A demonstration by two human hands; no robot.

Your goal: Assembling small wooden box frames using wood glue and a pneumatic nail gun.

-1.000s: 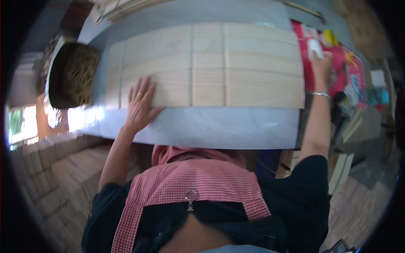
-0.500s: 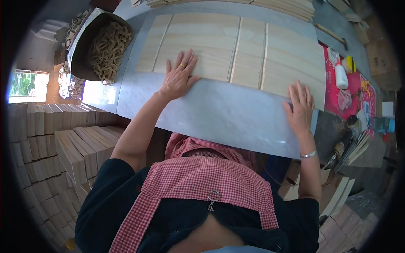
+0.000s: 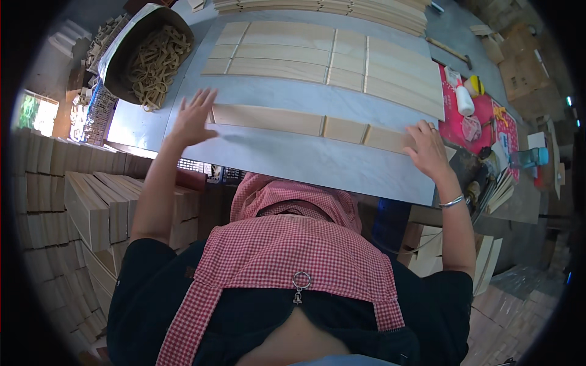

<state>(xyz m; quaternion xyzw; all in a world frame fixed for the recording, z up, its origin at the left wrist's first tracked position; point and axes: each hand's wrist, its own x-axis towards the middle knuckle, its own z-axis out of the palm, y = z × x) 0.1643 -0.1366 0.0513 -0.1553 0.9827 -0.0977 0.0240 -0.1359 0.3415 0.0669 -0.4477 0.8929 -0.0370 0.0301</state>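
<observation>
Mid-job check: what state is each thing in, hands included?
Left hand: open, fingers spread, by the near strip's left end; contact unclear.
Right hand: fingers bent at the strip's right end; grip unclear.
Near strip: flat, apart from the other boards.
Far boards: flat, side by side, grooves lined up.
Box: open, holding tan loops.
Hammer: lying down.

Window (image 3: 39, 114): we see blown-out daylight, far left.
Tabletop (image 3: 293, 160): we get white glare at its left corner, softer grey elsewhere.
Left hand (image 3: 193, 121): we notice a soft shadow on the tabletop beside it.
Wood stacks (image 3: 46, 177): dim to us, bending toward the black rim.
</observation>
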